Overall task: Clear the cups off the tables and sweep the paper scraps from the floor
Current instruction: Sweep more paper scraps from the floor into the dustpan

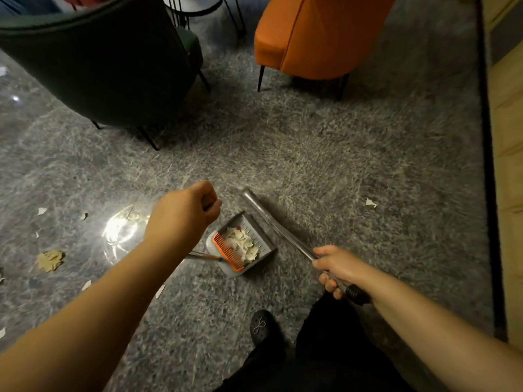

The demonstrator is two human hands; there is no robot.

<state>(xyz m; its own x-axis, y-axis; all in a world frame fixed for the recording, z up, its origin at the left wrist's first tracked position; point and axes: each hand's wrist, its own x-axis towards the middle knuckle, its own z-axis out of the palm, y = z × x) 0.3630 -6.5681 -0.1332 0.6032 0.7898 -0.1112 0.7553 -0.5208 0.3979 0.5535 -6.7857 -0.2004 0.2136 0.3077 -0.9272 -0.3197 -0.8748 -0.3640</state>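
From the head view, the right hand (pixel 335 267) has its grip clenched on a metal pole (pixel 278 226); the left hand (pixel 188 212) grasps something slim, likely the dustpan (pixel 243 244) handle, steadying it. Gathered paper scraps (pixel 243 243) fill it; more scraps (pixel 50 260) lie at nine o'clock.

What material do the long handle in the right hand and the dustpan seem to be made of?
The long handle looks like bare metal: silvery and shiny, with a black, probably rubber grip at its end. The dustpan seems to be grey matte plastic with an orange plastic comb; this is only judged from appearance.
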